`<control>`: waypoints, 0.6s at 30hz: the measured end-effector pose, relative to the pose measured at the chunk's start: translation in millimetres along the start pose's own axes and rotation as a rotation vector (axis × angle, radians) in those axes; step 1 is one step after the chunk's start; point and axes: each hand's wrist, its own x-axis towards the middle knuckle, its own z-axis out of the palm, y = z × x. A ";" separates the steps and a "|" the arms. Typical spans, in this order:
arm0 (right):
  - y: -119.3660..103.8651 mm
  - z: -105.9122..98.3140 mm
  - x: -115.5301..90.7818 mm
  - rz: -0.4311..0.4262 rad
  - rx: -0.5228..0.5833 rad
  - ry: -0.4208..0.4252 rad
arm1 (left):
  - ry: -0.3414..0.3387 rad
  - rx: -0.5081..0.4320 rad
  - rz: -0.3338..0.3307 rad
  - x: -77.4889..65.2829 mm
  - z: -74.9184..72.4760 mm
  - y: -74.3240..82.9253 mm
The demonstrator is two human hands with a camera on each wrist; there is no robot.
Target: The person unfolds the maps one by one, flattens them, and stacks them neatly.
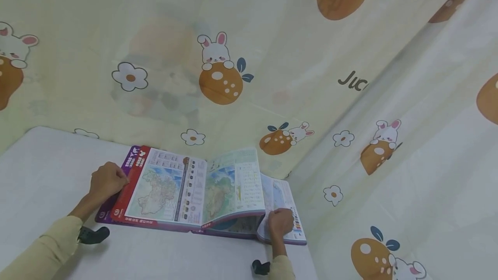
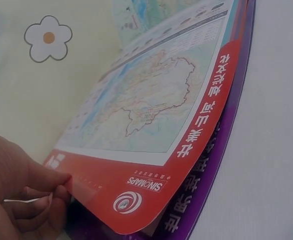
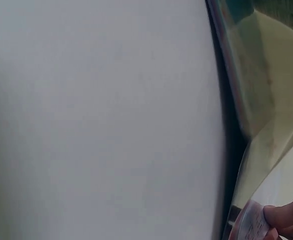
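A map book lies spread open on the table in the head view. Its left side shows a red-bordered map page point(image 1: 159, 189) over a purple-edged cover point(image 1: 103, 214). My left hand point(image 1: 108, 179) is at the left edge; in the left wrist view its thumb and finger pinch the edge of the red-bordered page point(image 2: 136, 200). Mid-book, a map page point(image 1: 249, 185) arches up off the sheets below. At the lower right, my right hand point(image 1: 280, 222) pinches the edge of the right-hand page point(image 1: 287, 191); the right wrist view shows thumb and fingers on that page edge point(image 3: 251, 222).
The white tabletop point(image 1: 163, 254) extends in front of and left of the book. A curtain point(image 1: 249, 81) printed with rabbits and flowers hangs behind it and along the right. A dark wrist-mounted piece point(image 1: 93, 235) sits below the left sleeve, and another dark piece point(image 1: 260, 267) by the right.
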 end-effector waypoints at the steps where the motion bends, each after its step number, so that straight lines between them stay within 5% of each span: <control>1: 0.8 -0.9 0.2 -0.002 -0.009 -0.005 | 0.003 0.002 -0.002 -0.5 -1.5 -0.8; 18: 13.7 -5.2 21.9 0.029 -0.094 0.000 | 0.017 0.021 -0.042 -1.9 -17.8 -1.8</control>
